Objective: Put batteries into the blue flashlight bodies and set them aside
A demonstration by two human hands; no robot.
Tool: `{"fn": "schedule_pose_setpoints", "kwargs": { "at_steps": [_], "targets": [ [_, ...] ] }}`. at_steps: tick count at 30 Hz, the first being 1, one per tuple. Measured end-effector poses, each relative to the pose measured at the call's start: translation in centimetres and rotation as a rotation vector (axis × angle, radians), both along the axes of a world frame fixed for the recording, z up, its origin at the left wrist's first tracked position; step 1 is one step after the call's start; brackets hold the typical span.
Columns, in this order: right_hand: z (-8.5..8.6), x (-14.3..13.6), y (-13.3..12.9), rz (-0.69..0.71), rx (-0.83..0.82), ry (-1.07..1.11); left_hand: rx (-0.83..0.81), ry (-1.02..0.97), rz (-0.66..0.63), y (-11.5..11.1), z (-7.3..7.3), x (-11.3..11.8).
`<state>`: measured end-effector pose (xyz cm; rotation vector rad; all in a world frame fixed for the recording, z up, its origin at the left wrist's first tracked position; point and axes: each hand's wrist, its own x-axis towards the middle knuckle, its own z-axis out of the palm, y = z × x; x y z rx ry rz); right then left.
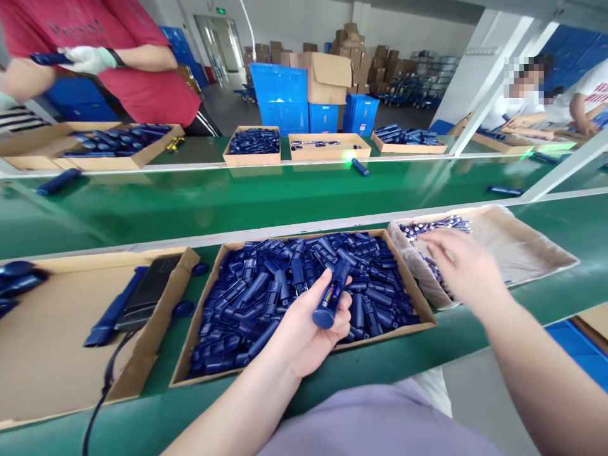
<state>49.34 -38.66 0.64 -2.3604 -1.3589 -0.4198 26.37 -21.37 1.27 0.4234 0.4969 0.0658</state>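
A dark blue cylindrical device (332,294) with an open side slot is gripped in my left hand (311,323), above a cardboard box (422,310) heaped with blue plastic parts (280,278). Small coloured pieces show inside the slot. To the right, my right hand (458,266) is over a lined box (527,253) of small blue-and-white parts (439,225). Motion smears its fingers, which look bent towards the thumb; whether they hold anything cannot be made out.
At left, a cardboard tray (42,354) holds a black cabled device (149,291) and blue pieces. Blue cylinders (360,167) lie on the green conveyor (213,202). Across it, a person in red (137,76) wears gloves; more people sit at right.
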Motion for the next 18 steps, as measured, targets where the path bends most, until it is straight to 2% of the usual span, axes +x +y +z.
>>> {"fn": "schedule_pose_setpoints", "kwargs": {
  "at_steps": [1,4,6,8,10,12,13,15,16,18],
  "targets": [
    [-0.8,2.6,-0.4,-0.144,-0.186,0.086,-0.019,0.001,0.0,0.1,0.0,0.0],
    [-3.4,8.5,-1.2,-0.184,-0.408,0.199,-0.008,0.007,-0.029,-0.1,0.0,0.0],
    [-4.5,10.4,-1.3,-0.141,-0.454,0.226,0.021,0.01,-0.039,-0.3,0.0,0.0],
    [-4.5,10.4,-1.1,-0.112,-0.462,0.225,0.042,0.011,-0.042,-0.4,-0.1,-0.1],
    [-3.1,8.7,-0.7,-0.09,-0.425,0.202,0.05,0.005,-0.051,-0.4,-0.2,-0.1],
    [-1.0,5.2,-0.1,0.014,-0.33,0.175,0.054,0.0,-0.068,-0.5,-0.4,-0.1],
    [0.2,3.0,0.3,0.101,-0.275,0.166,0.059,-0.001,-0.075,-0.5,-0.4,0.0],
    [2.1,-2.0,1.2,0.47,-0.133,0.118,0.078,0.006,-0.083,-0.6,-0.6,0.1],
    [2.8,-4.3,1.7,0.582,-0.11,0.107,0.094,0.014,-0.082,-0.7,-0.7,0.1],
    [3.7,-7.8,2.8,0.677,-0.116,0.143,0.131,0.032,-0.076,-0.9,-0.8,0.2]
  ]
}}
